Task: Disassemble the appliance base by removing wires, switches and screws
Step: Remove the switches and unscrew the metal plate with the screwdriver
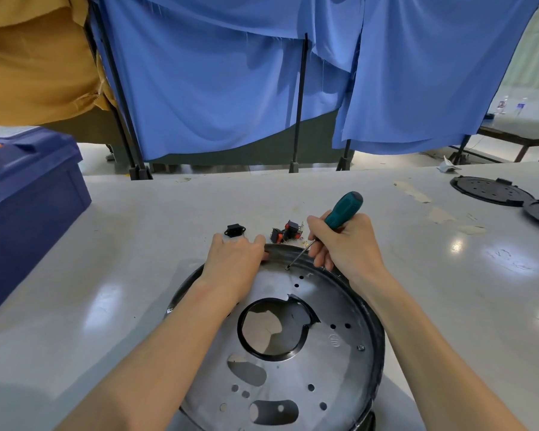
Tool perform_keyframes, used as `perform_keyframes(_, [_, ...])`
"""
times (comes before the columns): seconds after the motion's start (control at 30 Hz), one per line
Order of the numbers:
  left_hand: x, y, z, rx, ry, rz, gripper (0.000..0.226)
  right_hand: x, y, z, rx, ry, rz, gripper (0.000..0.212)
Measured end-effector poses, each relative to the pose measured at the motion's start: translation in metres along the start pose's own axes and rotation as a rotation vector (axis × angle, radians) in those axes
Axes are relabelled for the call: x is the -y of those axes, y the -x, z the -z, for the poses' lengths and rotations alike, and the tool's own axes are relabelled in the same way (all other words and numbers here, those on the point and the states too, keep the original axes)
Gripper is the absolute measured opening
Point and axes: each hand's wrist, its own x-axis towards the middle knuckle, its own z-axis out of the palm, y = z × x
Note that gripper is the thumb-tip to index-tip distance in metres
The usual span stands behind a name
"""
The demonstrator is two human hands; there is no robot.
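The appliance base (333, 368) lies nearest on the tabletop (137, 244). It's a round metal plate w/ a black rim, a big round cut-out in the middle & several small holes. One screw (360, 347) sits in the plate near the rim, nearer the camera than the right grip.

The left grip (234, 262) is on the far edge of the base, fingers curled over the rim, clasping it. Just to its right, the right grip (346, 244) is clenched round a screwdriver (344, 209) w/ a green handle. The shaft slants down & left, into the gap btwn the two grips, & its tip is on a second screw (287, 268) in the plate just inside the rim.

Just past the left grip's fingers a black socket part (235, 230) lies loose on the tabletop. Beyond the gap btwn the grips is a small cluster of black-&-red switches (288, 232), off the base.

Well to the left of the left grip stands a dark blue crate (28, 188). Far right of the right grip, two black round covers (487, 191) lie flat, edges touching or nearly so, can't tell which.

Farthest back, blue curtains (215, 88) hang on black poles, w/ a yellow cloth (35, 63) at the far left.
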Motion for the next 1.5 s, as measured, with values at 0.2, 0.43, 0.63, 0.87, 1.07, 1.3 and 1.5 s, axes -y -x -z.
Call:
perform_keyframes(0.2, [0.001, 0.001, 0.003, -0.038, 0.024, -0.025, 0.006, 0.002, -0.001, -0.002, 0.022, 0.038, 0.018, 0.023])
perform_keyframes(0.43, [0.004, -0.008, 0.021, -0.112, 0.442, 0.046, 0.031, 0.005, -0.003, -0.01, 0.066, 0.143, 0.059, 0.027])
perform_keyframes(0.63, [-0.012, -0.019, 0.078, -0.171, 1.334, -0.239, 0.038, 0.015, -0.012, -0.014, 0.25, 0.212, 0.086, 0.027])
perform_keyframes(0.87, [-0.019, -0.026, 0.082, -0.299, 1.384, -0.12, 0.025, 0.015, -0.021, -0.021, 0.265, 0.289, 0.082, 0.029])
perform_keyframes(1.07, [-0.018, -0.028, 0.075, -0.438, 1.361, -0.019, 0.019, 0.01, -0.016, -0.017, 0.123, 0.259, 0.207, 0.032])
perform_keyframes(1.3, [-0.025, -0.028, 0.068, -0.694, 1.226, 0.137, 0.028, 0.006, -0.018, -0.018, 0.306, 0.07, 0.22, 0.007])
perform_keyframes(1.5, [-0.028, -0.026, 0.069, -0.279, 1.522, -0.066, 0.034, 0.003, -0.019, -0.012, 0.317, -0.016, 0.174, 0.022])
